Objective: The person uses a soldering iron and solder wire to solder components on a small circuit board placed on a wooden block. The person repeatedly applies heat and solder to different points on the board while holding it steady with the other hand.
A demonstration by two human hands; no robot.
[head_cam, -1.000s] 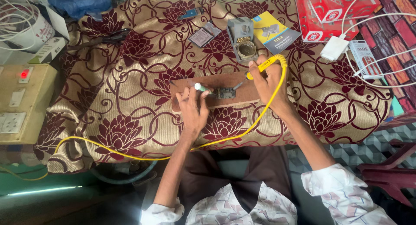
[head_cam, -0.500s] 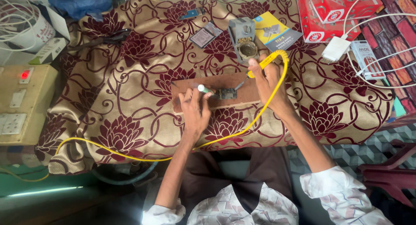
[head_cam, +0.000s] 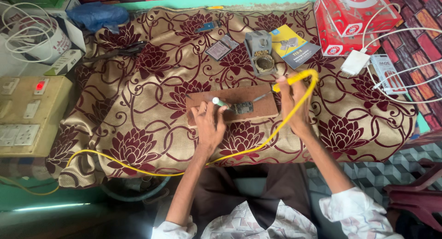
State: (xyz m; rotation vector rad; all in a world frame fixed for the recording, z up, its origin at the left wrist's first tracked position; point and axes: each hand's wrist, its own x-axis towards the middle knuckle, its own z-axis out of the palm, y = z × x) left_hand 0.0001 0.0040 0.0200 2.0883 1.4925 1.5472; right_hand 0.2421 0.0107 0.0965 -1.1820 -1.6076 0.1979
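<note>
A small circuit board (head_cam: 241,107) lies on a brown wooden board (head_cam: 258,111), directly between the two hands and close to both. The left hand (head_cam: 209,126) rests on the near edge of the wooden board, just left of the circuit board, with its fingers curled around a slim green-tipped tool (head_cam: 220,102) whose far end points toward the circuit board. The right hand (head_cam: 293,103) sits just right of the wooden board, closed around the yellow handle of a soldering iron (head_cam: 276,91); the iron's metal tip slants down and left, ending at or just above the circuit board's right edge, though contact cannot be made out. A yellow cable (head_cam: 258,144) loops from above the right hand, runs back between the forearms and trails off to the left of the left hand.

All this lies on a counter draped in a gold cloth with maroon flowers (head_cam: 138,105). Beyond the hands stands a grey soldering stand with a brass wool cleaner (head_cam: 261,58), and a blue-and-yellow leaflet (head_cam: 294,46) lies beside it. Far to the right hand's side are red boxes (head_cam: 354,18) and a white charger (head_cam: 355,62); far left of the left hand is a switchboard with a lit red indicator (head_cam: 27,110).
</note>
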